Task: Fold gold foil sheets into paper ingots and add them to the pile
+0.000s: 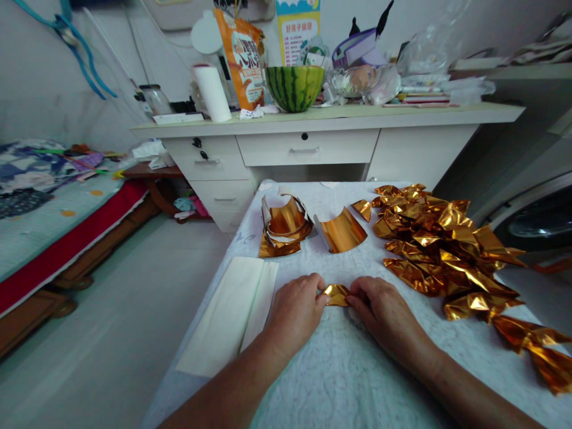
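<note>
A small folded piece of gold foil paper (336, 295) is stretched between my two hands, low over the cloth-covered table. My left hand (297, 304) pinches its left end, and my right hand (379, 307) pinches the right end. Just beyond them lies a curled sheet of gold foil paper (344, 230). Left of that sheet stands a stack of curled gold and white sheets (286, 220). On the right spreads a heap of folded gold foil pieces (429, 232). Flat white paper (227, 304) lies beside my left forearm.
Behind the table (330, 381) stands a white desk (308, 146) with drawers. A halved watermelon (295, 86), an orange snack bag (243, 59) and a paper roll (211, 92) stand on it. A bed (67, 232) is at the left, and a washing machine (536, 214) at the right.
</note>
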Motion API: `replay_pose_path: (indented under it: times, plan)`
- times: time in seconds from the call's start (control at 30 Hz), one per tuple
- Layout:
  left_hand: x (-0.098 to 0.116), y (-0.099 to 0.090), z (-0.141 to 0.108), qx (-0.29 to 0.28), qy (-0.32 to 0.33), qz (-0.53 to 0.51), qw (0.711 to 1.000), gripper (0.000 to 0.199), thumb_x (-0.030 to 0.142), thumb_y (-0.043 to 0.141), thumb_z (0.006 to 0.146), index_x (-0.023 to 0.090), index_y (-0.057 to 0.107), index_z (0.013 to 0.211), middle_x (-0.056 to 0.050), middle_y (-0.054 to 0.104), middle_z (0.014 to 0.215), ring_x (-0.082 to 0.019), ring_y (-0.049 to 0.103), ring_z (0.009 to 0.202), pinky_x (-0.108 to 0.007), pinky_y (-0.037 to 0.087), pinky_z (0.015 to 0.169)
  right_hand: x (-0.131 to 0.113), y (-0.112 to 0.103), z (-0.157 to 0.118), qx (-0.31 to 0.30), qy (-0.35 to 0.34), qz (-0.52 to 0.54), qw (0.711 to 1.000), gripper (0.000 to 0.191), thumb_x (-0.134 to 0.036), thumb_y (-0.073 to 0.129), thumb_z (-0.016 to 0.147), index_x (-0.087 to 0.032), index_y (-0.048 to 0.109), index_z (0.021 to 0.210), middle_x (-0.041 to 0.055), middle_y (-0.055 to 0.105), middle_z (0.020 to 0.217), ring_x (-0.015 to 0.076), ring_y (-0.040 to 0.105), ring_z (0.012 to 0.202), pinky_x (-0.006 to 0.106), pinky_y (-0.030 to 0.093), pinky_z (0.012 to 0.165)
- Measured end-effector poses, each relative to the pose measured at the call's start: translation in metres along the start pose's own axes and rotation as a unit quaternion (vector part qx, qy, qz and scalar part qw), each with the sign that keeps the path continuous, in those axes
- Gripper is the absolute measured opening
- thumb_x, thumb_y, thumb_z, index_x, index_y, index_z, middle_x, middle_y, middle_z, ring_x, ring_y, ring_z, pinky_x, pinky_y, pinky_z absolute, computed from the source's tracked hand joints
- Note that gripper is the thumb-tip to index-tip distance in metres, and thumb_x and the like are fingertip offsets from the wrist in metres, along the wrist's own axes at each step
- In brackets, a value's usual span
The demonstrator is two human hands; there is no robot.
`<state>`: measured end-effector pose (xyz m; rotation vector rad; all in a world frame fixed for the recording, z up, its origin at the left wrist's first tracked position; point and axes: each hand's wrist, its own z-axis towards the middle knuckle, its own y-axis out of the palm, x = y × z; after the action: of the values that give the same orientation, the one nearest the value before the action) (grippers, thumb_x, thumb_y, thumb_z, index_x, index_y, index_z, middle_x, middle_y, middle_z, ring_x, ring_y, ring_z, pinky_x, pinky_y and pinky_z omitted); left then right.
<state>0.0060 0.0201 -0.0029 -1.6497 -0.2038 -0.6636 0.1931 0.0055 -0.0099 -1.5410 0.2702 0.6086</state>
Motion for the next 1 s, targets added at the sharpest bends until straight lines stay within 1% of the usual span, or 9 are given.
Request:
replay_pose_path:
  times: [0.13,0.27,0.37,0.5,0.63,0.77,0.83,0.93,1.0]
  plan:
    - [0.000,-0.001,0.001,0.001,-0.007,-0.035,0.999,0.003,0.020,0.061,0.083,0.020,0.064,0.084,0.000,0.068,0.080,-0.017,0.061,0.075,-0.026,0.039,0.067,0.000,0.001,0.001,-0.003,-0.007,-0.001,1.000,0.015,-0.021,0.053,0.089,-0.020,0.061,0.076,0.0040,0.064,0.076,0.0209,0.058,0.073,0.032,0.040,0.068]
    - [-0.002,0.001,0.002,0.012,-0.012,-0.068,0.998,0.003,0.018,0.062,0.081,0.020,0.063,0.080,0.001,0.067,0.077,-0.016,0.060,0.073,-0.025,0.038,0.065,0.000,0.002,0.000,0.004,-0.010,-0.014,1.000,0.014,-0.020,0.053,0.089,-0.019,0.061,0.078,0.0053,0.062,0.080,0.0212,0.056,0.075,0.034,0.041,0.069]
    - [-0.004,0.002,0.002,0.017,-0.011,-0.086,0.996,0.004,0.016,0.062,0.080,0.020,0.062,0.079,0.002,0.066,0.075,-0.015,0.059,0.072,-0.024,0.037,0.064,0.000,0.003,0.000,0.017,-0.007,-0.017,1.000,0.006,-0.020,0.056,0.087,-0.018,0.062,0.086,0.0064,0.060,0.085,0.0226,0.056,0.080,0.035,0.042,0.072]
    - [-0.004,0.001,0.002,0.012,-0.008,-0.109,0.994,0.004,0.016,0.061,0.080,0.020,0.062,0.078,0.003,0.064,0.072,-0.014,0.058,0.070,-0.023,0.037,0.062,0.002,0.003,-0.001,0.017,-0.013,-0.008,1.000,0.009,-0.020,0.056,0.087,-0.018,0.063,0.093,0.0073,0.059,0.087,0.0237,0.056,0.083,0.037,0.043,0.075]
    - [-0.002,-0.003,0.002,0.005,-0.008,-0.129,0.992,0.004,0.016,0.061,0.080,0.020,0.062,0.077,0.003,0.063,0.070,-0.014,0.057,0.068,-0.023,0.037,0.062,0.004,0.002,-0.001,0.012,-0.029,0.012,0.999,0.008,-0.021,0.053,0.088,-0.020,0.061,0.087,0.0068,0.059,0.086,0.0226,0.056,0.081,0.036,0.042,0.072]
    - [-0.002,-0.003,0.002,0.003,0.009,-0.151,0.989,0.005,0.016,0.060,0.079,0.019,0.060,0.076,0.004,0.059,0.067,-0.013,0.055,0.066,-0.024,0.037,0.062,0.007,0.000,-0.002,0.026,-0.051,0.042,0.998,0.009,-0.021,0.051,0.087,-0.020,0.055,0.079,0.0054,0.058,0.083,0.0210,0.054,0.078,0.034,0.041,0.069]
    - [-0.003,-0.004,0.002,0.010,0.026,-0.158,0.987,0.006,0.015,0.060,0.079,0.019,0.059,0.074,0.003,0.058,0.072,-0.013,0.056,0.069,-0.024,0.039,0.066,0.008,-0.002,-0.004,0.020,-0.052,0.054,0.997,0.010,-0.021,0.051,0.087,-0.020,0.053,0.077,0.0044,0.058,0.080,0.0206,0.054,0.077,0.033,0.041,0.069]
    - [-0.001,-0.006,0.001,0.036,0.058,-0.160,0.985,0.006,0.014,0.061,0.077,0.019,0.059,0.074,0.000,0.059,0.085,-0.015,0.057,0.084,-0.026,0.041,0.076,0.008,-0.005,-0.005,0.005,-0.042,0.071,0.997,0.012,-0.023,0.050,0.088,-0.021,0.052,0.077,0.0022,0.058,0.076,0.0197,0.054,0.074,0.032,0.040,0.067]
    - [0.000,-0.007,0.001,0.035,0.065,-0.168,0.983,0.007,0.013,0.060,0.078,0.019,0.057,0.074,0.000,0.059,0.085,-0.016,0.057,0.086,-0.026,0.041,0.077,0.007,-0.007,-0.005,-0.001,-0.039,0.088,0.995,0.011,-0.023,0.049,0.089,-0.021,0.054,0.079,0.0013,0.059,0.075,0.0193,0.055,0.073,0.032,0.041,0.066]
